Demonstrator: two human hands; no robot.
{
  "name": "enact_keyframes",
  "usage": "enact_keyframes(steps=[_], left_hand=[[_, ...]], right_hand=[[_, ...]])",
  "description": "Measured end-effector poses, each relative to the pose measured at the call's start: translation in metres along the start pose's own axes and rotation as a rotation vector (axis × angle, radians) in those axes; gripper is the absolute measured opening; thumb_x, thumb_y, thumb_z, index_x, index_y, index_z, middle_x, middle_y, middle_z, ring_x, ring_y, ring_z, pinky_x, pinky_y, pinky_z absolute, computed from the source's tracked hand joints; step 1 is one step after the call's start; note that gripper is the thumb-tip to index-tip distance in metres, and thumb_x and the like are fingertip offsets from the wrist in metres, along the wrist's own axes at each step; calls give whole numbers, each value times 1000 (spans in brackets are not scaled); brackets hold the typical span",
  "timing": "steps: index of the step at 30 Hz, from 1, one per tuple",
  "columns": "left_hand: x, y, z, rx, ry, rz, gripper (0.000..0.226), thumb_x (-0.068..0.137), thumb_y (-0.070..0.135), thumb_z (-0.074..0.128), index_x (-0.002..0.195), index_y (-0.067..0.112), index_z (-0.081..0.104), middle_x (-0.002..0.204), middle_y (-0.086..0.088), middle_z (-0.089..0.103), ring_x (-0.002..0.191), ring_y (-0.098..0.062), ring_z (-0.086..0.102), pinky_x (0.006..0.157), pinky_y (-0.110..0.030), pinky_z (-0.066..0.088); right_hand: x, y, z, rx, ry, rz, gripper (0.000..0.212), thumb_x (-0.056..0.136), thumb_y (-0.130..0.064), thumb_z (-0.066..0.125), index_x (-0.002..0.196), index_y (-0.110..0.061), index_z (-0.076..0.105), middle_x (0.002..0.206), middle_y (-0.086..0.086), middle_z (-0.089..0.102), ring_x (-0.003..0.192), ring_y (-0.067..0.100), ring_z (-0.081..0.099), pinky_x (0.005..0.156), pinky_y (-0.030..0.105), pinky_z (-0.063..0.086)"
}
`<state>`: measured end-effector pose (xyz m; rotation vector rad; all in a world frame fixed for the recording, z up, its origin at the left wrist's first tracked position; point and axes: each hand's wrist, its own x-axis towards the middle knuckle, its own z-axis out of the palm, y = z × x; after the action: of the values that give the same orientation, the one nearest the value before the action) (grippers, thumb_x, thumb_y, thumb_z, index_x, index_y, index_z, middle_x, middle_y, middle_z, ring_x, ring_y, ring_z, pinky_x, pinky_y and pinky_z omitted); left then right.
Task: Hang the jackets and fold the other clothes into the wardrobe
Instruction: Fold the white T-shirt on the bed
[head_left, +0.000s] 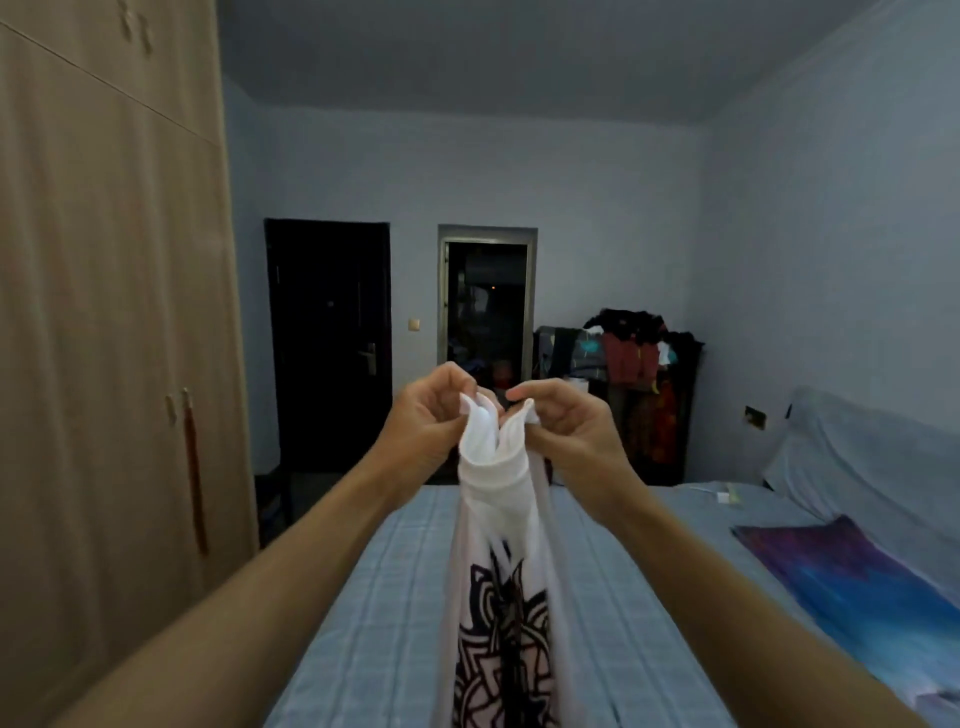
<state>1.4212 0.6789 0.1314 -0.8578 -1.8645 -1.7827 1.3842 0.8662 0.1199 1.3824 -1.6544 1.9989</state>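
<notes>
A white T-shirt (498, 561) with a black line print hangs in the air in front of me, over the bed. My left hand (428, 421) pinches its top edge on the left. Close beside it, my right hand (563, 423) pinches the top edge on the right. The two hands are nearly touching, so the cloth bunches into a narrow hanging strip. The tall beige wardrobe (114, 312) stands at the left with its doors closed.
The bed (374, 623) with a blue checked sheet lies below the shirt. A blue and purple cloth (852, 582) lies on its right side. A rack piled with clothes (628, 358) stands against the far wall. A dark door (330, 343) and an open doorway (488, 306) are behind.
</notes>
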Motion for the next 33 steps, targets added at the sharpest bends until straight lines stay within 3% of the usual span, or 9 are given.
enact_keyframes(steps=[4,7,10,13,19,23,27,30,33], left_hand=[[-5,-5,-3,7,8,41,19,85,-1,73,85,11,58,93,-15,71,85,-30,69,74,-37,58],[-11,0,-1,18,-43,80,19,82,0,76,84,13,61,94,-14,70,84,-27,69,74,-35,57],[-14,8,2,61,-36,107,23,76,-3,78,78,16,65,94,-6,64,83,-20,64,74,-32,55],[-16,18,2,182,-16,108,25,70,1,79,72,23,67,98,-6,58,89,-20,59,79,-46,52],[-26,23,0,354,-6,96,17,74,-4,81,82,5,69,99,-17,61,92,-29,62,77,-60,50],[-44,25,-8,515,4,119,20,84,5,74,100,17,70,105,1,63,97,-22,60,77,-50,53],[-68,25,-10,804,-75,147,37,82,45,71,116,33,67,131,15,50,128,-12,43,102,-29,38],[-78,22,-4,933,-159,85,62,71,60,78,128,41,60,147,20,33,140,-4,23,113,-36,27],[-84,17,5,927,-167,56,66,66,56,83,127,41,61,151,20,28,143,-6,18,116,-47,29]], right_hand=[[-7,-3,4,-19,23,-43,24,83,-9,74,105,-2,66,94,8,74,88,22,72,79,28,57],[-13,-5,7,-8,2,-67,27,81,-5,73,105,1,63,92,1,72,87,14,70,78,24,56],[-16,-7,10,43,-47,0,42,82,-6,72,121,0,58,111,10,70,104,24,68,85,32,57],[-18,-7,13,50,-143,57,47,86,-6,68,131,-3,56,118,15,69,111,30,66,89,35,56],[-19,-4,17,-56,-113,46,29,81,-9,71,109,-1,68,103,10,74,97,25,71,84,31,57],[-24,2,10,-115,-38,41,29,79,-9,73,104,4,67,97,8,75,91,20,72,81,30,58],[-30,7,2,-153,-15,65,30,78,-9,74,104,3,66,98,12,74,92,26,72,82,37,59],[-35,12,4,-153,-22,84,29,78,-8,74,104,4,65,97,14,74,91,27,73,80,33,59],[-43,14,5,-164,-19,104,28,79,-10,75,104,-1,66,96,11,74,89,24,73,77,28,58]])
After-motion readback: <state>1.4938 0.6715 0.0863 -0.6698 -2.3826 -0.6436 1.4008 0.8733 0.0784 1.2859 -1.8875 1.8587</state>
